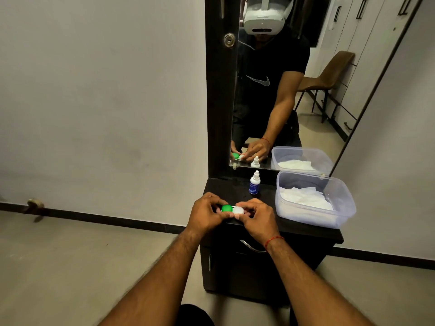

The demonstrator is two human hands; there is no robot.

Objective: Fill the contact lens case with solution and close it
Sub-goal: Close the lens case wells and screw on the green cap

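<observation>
Two hands pinch the contact lens case [231, 210] at the table's [306, 231] front edge, left hand [207, 214] closed on green cap, right hand [255, 218] closed on white cap, solution bottle [254, 183] upright behind, capped.

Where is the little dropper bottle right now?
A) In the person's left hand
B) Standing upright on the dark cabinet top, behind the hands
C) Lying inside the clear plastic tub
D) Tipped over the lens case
B: the dropper bottle stands capped on the cabinet top, while both hands hold the lens case.
</observation>
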